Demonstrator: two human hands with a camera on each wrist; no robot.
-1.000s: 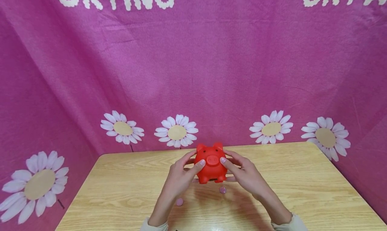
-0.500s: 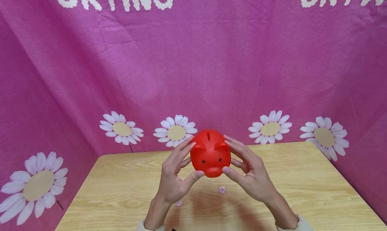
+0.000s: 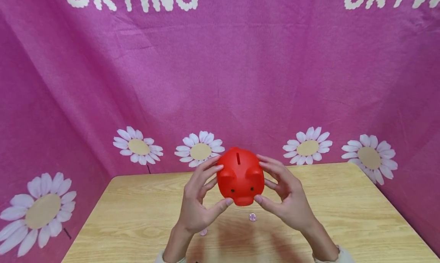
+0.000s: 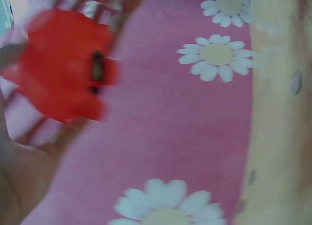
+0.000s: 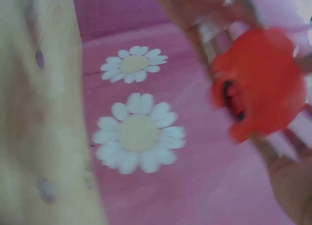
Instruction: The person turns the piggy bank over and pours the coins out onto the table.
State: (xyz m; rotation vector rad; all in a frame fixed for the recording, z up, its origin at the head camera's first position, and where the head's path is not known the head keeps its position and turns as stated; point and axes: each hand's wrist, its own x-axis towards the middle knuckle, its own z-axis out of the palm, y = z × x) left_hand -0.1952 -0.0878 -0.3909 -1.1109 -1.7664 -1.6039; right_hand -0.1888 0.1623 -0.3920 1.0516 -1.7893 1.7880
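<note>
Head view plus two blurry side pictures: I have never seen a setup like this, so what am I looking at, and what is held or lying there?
No machine here: a person wears three cameras. The big picture comes from the head, looking down at the hands. The left hand and right hand hold a red piggy bank between them, lifted above a wooden table, its slot facing up. Two small coins lie on the table, one coin under the bank and another coin by the left wrist. The two blurred pictures come from the wrists, each showing the bank from its own side. Behind hangs a pink cloth with daisies.
</note>
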